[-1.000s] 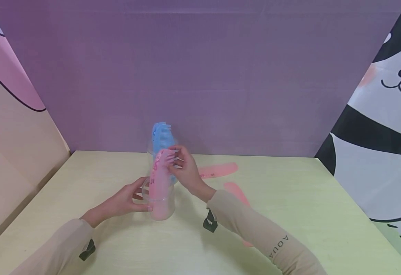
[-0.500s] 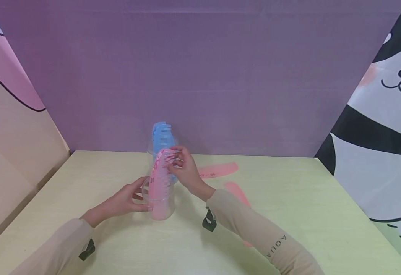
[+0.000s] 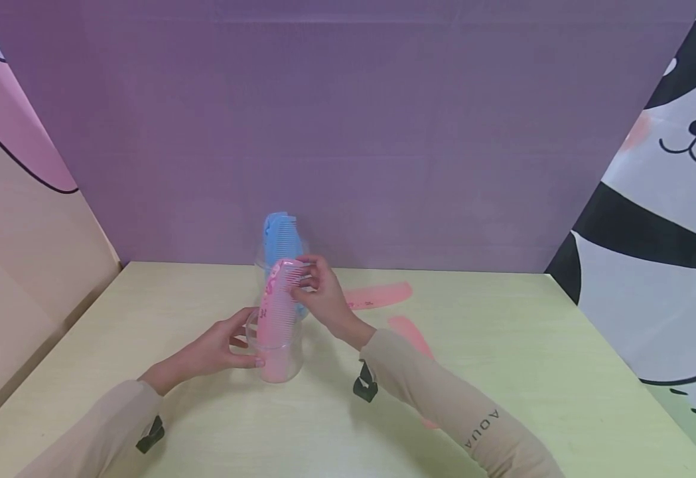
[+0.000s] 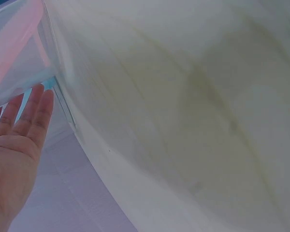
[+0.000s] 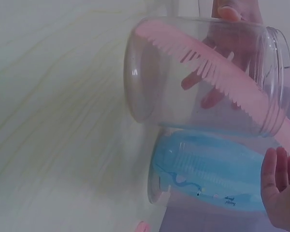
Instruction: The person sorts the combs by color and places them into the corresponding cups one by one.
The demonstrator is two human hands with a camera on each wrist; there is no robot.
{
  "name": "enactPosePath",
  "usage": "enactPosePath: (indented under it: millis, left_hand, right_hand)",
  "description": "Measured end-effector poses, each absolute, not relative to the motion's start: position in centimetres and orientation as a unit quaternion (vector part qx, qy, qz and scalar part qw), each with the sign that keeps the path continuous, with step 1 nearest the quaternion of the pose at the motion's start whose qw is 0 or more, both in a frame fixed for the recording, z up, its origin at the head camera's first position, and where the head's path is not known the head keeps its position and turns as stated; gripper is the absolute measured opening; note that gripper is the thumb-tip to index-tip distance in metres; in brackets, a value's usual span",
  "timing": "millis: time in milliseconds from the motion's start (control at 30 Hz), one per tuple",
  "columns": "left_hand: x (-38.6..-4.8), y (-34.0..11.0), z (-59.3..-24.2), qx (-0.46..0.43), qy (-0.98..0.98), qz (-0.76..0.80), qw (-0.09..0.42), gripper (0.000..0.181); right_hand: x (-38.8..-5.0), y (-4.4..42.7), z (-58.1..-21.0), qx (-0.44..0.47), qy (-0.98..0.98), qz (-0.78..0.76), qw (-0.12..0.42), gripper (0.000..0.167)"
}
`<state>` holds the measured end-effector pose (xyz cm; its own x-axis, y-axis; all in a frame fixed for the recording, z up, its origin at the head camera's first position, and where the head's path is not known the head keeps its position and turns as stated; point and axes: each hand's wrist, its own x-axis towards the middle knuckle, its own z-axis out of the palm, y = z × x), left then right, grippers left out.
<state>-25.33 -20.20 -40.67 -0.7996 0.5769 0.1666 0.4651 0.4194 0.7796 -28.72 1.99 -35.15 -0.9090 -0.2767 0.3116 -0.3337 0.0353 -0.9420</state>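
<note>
A clear plastic jar (image 3: 290,365) stands upright on the table, and a pink comb (image 3: 277,302) leans inside it with its upper part sticking out of the mouth. My left hand (image 3: 225,345) holds the jar from the left, thumb in front and fingers behind. With its fingertips, my right hand (image 3: 324,295) pinches the toothed edge of the pink comb near the top. In the right wrist view the comb's lower end reaches the jar's bottom (image 5: 133,72). Directly behind, a second clear jar holds blue combs (image 3: 282,236); their exact number is hidden.
A pink comb (image 3: 380,295) lies on the table (image 3: 533,372) to the right of the jars. Another pink comb (image 3: 410,332) lies nearer, partly under the right sleeve (image 3: 443,398). A purple backdrop (image 3: 348,133) rises at the table's far edge.
</note>
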Motion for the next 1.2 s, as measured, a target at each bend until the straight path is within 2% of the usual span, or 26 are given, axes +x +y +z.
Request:
enactPosePath:
  millis: [400,700,1200]
  left_hand:
    - [-25.0,-20.0,-40.2,0.307,0.844,0.436,0.059,0.080]
    - [-25.2,-20.0,-40.3,0.316,0.841,0.436,0.057,0.078]
    - [-25.2,-20.1,-40.4,0.317,0.838,0.441,0.054,0.079]
  right_hand:
    - [-29.1,4.2,-34.6,0.231,-0.724,0.649,0.019,0.050]
    - [-29.2,6.8,-34.7,0.212,-0.743,0.635,0.002,0.047]
    - [-29.2,14.1,-36.9,0.192,-0.793,0.578,-0.013,0.045]
